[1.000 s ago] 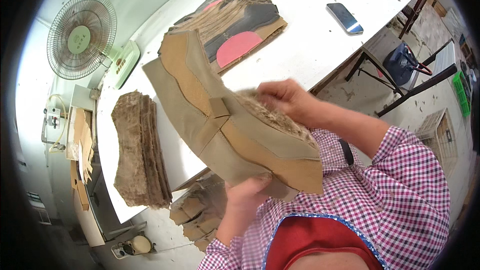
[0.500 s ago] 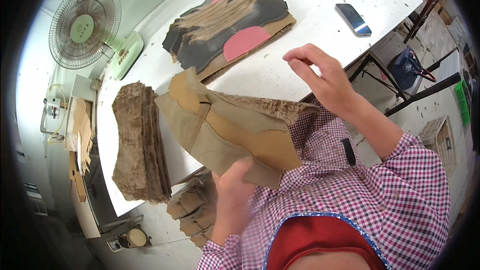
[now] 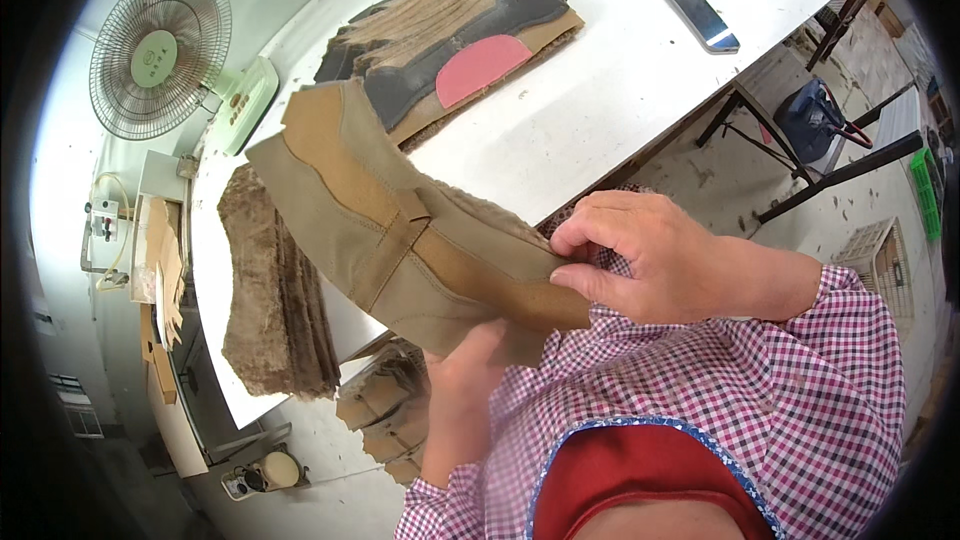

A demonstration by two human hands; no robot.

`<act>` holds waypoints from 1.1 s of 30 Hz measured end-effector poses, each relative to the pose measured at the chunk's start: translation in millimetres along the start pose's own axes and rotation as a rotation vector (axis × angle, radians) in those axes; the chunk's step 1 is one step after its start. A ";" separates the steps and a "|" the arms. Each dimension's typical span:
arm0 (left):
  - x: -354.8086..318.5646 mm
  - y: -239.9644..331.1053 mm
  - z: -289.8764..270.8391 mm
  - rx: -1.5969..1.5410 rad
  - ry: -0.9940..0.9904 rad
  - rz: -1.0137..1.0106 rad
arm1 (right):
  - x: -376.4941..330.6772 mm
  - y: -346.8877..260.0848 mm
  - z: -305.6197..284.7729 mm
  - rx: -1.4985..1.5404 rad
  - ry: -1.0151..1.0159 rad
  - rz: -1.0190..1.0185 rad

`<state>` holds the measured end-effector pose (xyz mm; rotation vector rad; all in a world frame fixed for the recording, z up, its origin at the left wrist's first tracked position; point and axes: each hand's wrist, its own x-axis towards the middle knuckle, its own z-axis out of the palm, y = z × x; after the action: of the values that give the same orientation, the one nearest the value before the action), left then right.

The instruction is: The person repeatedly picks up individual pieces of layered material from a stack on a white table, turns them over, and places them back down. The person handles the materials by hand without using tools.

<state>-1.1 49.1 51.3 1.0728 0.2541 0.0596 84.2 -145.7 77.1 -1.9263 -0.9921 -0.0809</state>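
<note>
Head view, and a tan boot-shaped panel [image 3: 410,250] takes centre stage, held slantwise in the air above the near side of the white counter [image 3: 600,90], smooth stitched side up, a little strap across its middle and brown fleece peeping out along its far edge. Left hand [image 3: 465,365] underneath at the near edge – thumb pressed on top, fingers tucked out of sight, the grip closed firmly on the panel. Right hand [image 3: 645,255] at the other end, thumb and bent forefinger slightly parted right at the panel's edge; whether that grip actually pinches it, I cannot tell. Over to the left on the counter, a stack of brown fleecy pieces [image 3: 275,290], partly covered by the panel's upper end. Farther back lies a fanned pile of grey and tan pieces [image 3: 450,35], a pink patch [image 3: 485,70] bright on its near side. Far right, a phone [image 3: 703,20] lies flat, well apart from the pile – and at the back left stands a pale green fan [image 3: 160,52]. Below the counter's near edge, more tan pieces [image 3: 385,410].
</note>
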 end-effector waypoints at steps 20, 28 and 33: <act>10.0 -26.8 9.2 -0.015 0.013 0.143 | -8.3 1.3 5.6 0.089 0.147 -0.003; 12.5 -29.6 5.6 -0.033 -0.049 0.159 | -8.0 -7.2 10.9 0.242 0.207 0.114; 10.1 -37.4 5.5 0.012 -0.086 0.178 | -5.8 -8.6 7.0 0.197 0.192 0.008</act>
<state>7.2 28.3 19.3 1.1050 0.0813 0.1715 72.3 -141.8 76.8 -1.7080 -0.8319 -0.1548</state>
